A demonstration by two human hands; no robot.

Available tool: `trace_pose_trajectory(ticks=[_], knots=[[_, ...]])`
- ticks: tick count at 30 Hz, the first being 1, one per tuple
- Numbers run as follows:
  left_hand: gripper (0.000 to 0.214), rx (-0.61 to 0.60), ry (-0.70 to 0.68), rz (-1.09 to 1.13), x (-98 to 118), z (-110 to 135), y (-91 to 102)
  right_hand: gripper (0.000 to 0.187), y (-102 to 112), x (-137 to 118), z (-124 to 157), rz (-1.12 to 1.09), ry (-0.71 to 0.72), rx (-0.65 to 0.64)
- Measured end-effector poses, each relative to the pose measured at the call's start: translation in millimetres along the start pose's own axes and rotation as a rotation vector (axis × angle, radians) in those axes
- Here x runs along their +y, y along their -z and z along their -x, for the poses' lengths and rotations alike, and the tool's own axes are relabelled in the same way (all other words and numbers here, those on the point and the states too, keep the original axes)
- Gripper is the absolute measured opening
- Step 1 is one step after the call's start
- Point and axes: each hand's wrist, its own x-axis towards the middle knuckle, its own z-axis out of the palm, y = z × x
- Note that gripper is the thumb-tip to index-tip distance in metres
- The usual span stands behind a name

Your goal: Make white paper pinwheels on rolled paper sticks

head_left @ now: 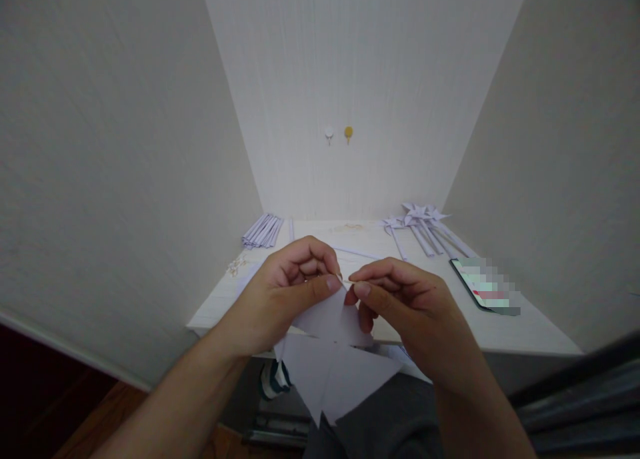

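Note:
A white paper sheet (343, 379), cut into pointed flaps like an unfolded pinwheel, hangs between my hands over the table's front edge and my lap. My left hand (290, 289) pinches its upper corner between thumb and forefinger. Thumb and forefinger of my right hand (410, 299) are closed close beside that corner, on a small, thin pale thing I cannot make out. The fingertips of both hands nearly meet. Several finished paper pinwheels (423, 214) on paper stems lie at the back right of the table.
A stack of rolled paper sticks (263, 231) lies at the back left of the white table (520, 336), with small pale bits (237, 266) in front. A phone (483, 289) rests at the right. Walls enclose three sides; two hooks (349, 133) are on the back wall.

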Motion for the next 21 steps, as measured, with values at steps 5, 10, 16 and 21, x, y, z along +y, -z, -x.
trace_pose_trajectory(ticks=[5,10,16,21], knots=[[0.019,-0.049,0.032,0.044,2,3,3.3,0.005,-4,-5,6,0.019,0.021,-0.006],[0.017,-0.084,0.014,0.111,1,4,7.2,0.005,-10,-13,11,0.128,0.048,0.041],[0.013,-0.132,-0.022,0.163,-3,3,11.6,0.004,-11,-15,14,0.182,0.067,0.055],[0.007,-0.181,-0.057,0.212,-5,3,14.1,0.004,-12,-15,15,0.174,0.067,0.047]])
